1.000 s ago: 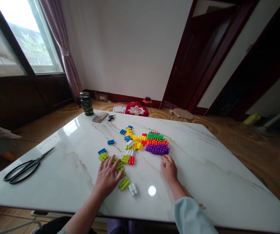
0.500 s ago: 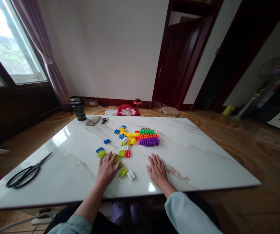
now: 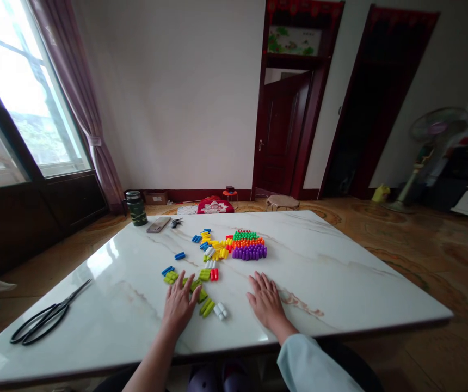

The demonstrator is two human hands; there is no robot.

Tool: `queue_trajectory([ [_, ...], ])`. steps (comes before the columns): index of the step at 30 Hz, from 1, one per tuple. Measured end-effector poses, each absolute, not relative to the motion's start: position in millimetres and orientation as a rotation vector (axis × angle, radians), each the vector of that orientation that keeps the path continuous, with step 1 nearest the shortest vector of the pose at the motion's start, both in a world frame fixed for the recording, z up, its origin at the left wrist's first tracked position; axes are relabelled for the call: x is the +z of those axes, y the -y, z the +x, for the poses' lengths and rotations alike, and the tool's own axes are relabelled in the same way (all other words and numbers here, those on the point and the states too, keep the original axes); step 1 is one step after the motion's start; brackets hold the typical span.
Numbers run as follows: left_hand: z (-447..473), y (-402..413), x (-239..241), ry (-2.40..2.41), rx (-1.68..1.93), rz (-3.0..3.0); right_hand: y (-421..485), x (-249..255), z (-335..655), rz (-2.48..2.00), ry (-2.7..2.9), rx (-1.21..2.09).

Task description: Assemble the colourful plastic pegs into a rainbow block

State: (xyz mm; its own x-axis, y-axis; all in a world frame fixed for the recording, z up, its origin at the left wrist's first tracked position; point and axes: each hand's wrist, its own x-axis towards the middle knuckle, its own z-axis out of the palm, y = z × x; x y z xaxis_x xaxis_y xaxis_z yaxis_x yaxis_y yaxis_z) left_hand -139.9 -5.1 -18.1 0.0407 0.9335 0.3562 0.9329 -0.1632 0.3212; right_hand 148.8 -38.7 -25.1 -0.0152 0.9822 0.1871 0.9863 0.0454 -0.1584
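My left hand (image 3: 178,305) lies with spread fingers at the edge of the lime-green pegs (image 3: 207,306), its fingertips over or against some of them; contact is hard to make out. Flat on the white marbled table (image 3: 340,272), my right hand (image 3: 266,301) has its fingers out and holds nothing. Beyond it stand tight rows of small purple (image 3: 249,252), orange and green peg-like pieces. Loose yellow pegs (image 3: 219,249) lie left of those rows, with blue pegs (image 3: 180,255) farther left. A red pair (image 3: 214,274) and white pegs (image 3: 220,311) lie between my hands.
Large black-handled scissors (image 3: 50,316) lie at the left of the table. Toward the far left corner are a camouflage bottle (image 3: 136,208), a phone (image 3: 159,224) and keys (image 3: 176,222). A round stool (image 3: 282,203) stands beyond the far edge.
The view has tilted up, so the table sits lower in the picture. Both hands stay in nearly the same places on the table, and the pegs look unmoved.
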Motion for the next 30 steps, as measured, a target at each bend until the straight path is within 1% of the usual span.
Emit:
queue_trajectory([
  [7, -147.1, 1.5, -25.2, -2.007, 1.002, 2.219, 38.2, -25.0, 148.4, -2.023, 2.073, -0.023],
  [12, -148.1, 2.9, -29.3, -1.911, 1.109, 2.353, 41.3, -20.1, 147.2, -2.013, 2.086, -0.025],
  [15, -145.1, 4.4, -28.2, -1.849, 1.05, 2.458, 42.0, -18.8, 146.5, -2.016, 2.074, -0.035],
  [21, -139.9, 5.9, -20.4, -1.884, 0.893, 2.481, 39.7, -19.1, 145.7, -2.03, 2.069, -0.041],
  [30, -136.1, 10.8, -11.9, -1.877, 0.838, 2.441, 39.1, -20.8, 144.7, -2.065, 2.073, -0.045],
])
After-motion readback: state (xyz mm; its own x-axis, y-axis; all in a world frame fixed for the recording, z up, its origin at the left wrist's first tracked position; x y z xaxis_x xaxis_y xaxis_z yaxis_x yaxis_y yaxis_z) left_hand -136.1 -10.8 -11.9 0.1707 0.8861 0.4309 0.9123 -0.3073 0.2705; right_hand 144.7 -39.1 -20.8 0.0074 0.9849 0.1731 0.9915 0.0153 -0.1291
